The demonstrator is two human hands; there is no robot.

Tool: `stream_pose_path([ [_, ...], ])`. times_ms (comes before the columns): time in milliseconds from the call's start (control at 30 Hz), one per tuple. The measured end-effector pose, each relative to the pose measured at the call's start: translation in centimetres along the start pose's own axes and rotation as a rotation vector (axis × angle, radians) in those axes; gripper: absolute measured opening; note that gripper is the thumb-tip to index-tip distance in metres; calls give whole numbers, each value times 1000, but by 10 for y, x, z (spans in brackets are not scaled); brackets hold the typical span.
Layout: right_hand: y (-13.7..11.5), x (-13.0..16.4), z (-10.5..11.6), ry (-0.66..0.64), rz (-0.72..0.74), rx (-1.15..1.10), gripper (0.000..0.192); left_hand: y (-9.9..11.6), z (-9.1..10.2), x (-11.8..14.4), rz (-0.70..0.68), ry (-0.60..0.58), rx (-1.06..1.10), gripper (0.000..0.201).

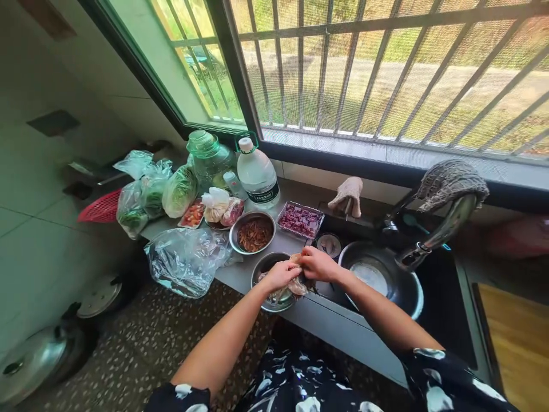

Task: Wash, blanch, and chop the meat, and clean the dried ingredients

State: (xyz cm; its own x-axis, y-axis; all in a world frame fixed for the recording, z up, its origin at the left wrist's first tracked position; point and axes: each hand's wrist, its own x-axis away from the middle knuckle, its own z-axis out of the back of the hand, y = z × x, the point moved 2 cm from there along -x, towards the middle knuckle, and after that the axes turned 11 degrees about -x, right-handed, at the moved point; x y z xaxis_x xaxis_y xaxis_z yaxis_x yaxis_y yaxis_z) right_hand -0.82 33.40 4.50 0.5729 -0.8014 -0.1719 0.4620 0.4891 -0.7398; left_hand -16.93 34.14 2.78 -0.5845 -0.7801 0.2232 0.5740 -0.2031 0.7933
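Note:
My left hand (281, 274) is closed on a pale piece of raw meat (297, 286) over a round metal bowl (274, 308) near the counter's front edge. My right hand (317, 264) pinches the same meat from the right side, its fingertips close to the left ones. More pale pieces lie in the bowl, partly covered by my left hand. Just behind stands another metal bowl (253, 233) with brown strips in liquid. A clear tray of dark red meat pieces (300, 220) lies beyond my right hand.
At right, a large metal basin (377, 274) sits in the dark sink (448, 286) under a cloth-draped faucet (446, 229). A plastic bag (189, 260) overhangs the counter at left. Behind are bagged greens (150, 191), a white jug (257, 171) and a green-lidded jar (210, 160).

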Motion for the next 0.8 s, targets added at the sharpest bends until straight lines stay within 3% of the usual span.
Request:
stream_pose_path([
  [133,-4,1,-15,-93,-75,1,13,-9,4,12,53,-47,-93,29],
  [267,-10,-7,-31,-172,-150,189,12,-19,12,30,159,1,-177,29],
  [433,6,-21,-29,-87,-336,371,19,-32,22,51,241,85,-165,25],
  [600,27,-37,-32,-32,-478,123,16,-54,34,61,367,258,-150,34],
  [700,19,-45,-54,-64,-471,47,14,-66,36,63,386,346,-120,39],
  [800,0,-45,-75,97,-448,-67,23,-74,35,65,329,414,-47,41],
])
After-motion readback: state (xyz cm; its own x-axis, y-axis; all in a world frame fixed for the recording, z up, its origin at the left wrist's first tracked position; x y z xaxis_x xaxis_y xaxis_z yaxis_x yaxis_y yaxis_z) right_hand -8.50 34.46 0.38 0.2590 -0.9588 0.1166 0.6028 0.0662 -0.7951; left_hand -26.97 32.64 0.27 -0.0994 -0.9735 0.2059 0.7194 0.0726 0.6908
